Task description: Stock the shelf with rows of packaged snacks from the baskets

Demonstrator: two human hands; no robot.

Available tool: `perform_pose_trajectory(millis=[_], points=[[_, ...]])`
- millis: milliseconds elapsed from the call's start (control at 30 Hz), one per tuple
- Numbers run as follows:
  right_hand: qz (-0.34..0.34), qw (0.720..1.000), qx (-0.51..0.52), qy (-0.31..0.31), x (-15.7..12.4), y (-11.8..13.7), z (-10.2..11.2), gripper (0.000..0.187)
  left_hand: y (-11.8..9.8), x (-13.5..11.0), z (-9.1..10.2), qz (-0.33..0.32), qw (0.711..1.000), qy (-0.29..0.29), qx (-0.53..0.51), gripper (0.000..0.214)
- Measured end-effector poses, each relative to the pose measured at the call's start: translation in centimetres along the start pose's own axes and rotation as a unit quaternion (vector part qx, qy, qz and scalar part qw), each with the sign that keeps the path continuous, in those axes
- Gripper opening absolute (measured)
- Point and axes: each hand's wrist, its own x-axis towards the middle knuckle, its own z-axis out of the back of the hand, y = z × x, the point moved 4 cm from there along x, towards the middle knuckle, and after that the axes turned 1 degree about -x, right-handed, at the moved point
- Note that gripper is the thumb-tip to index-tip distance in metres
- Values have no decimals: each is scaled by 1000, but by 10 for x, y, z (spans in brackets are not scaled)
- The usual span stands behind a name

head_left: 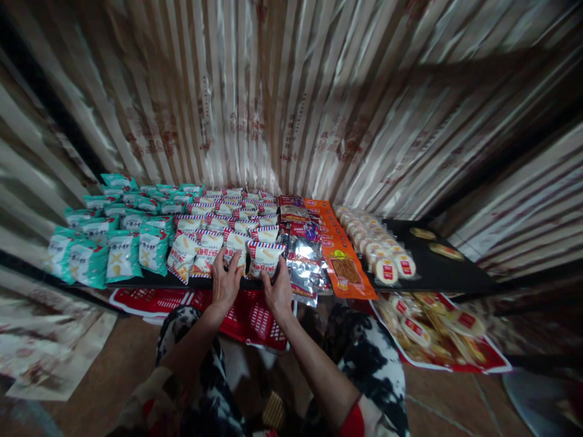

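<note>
Small white snack bags (209, 249) with red-and-blue striped edges stand in rows on the black shelf (437, 270). My left hand (226, 280) reaches up to the front row, its fingers apart and touching the lower front of one white bag (235, 241). To its right, my right hand (279, 290) grips the lower right corner of another snack bag (265, 256), thumb on the front and fingers at the side. That bag stands upright at the front edge. The bag's back is hidden.
Teal snack bags (122, 255) fill the shelf's left end. Silver and purple packets (304, 258), a long orange packet (344, 267) and round wrapped cakes (387, 267) lie to the right. Below are a red basket (255, 318) and a second red basket (496, 362) with wrapped food. A striped sheet (255, 91) hangs behind.
</note>
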Motion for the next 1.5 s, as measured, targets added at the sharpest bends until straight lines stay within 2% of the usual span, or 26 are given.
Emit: perform_pose_trajectory(millis=[333, 567, 1000, 1300, 1500], points=[[76, 993, -90, -26, -13, 1, 5, 65, -3, -2, -1, -8, 998, -9, 66, 40], [40, 996, -76, -17, -9, -3, 8, 66, -5, -4, 0, -3, 999, -4, 43, 40], [77, 992, -81, -53, -9, -5, -6, 64, -1, -5, -2, 14, 1000, -8, 20, 40], [87, 990, -84, -70, -8, -3, -12, 61, -3, -3, -1, -10, 999, -32, 19, 40], [105, 987, -98, -75, -5, -5, -16, 60, -1, -3, -4, -5, 999, -26, 23, 41]])
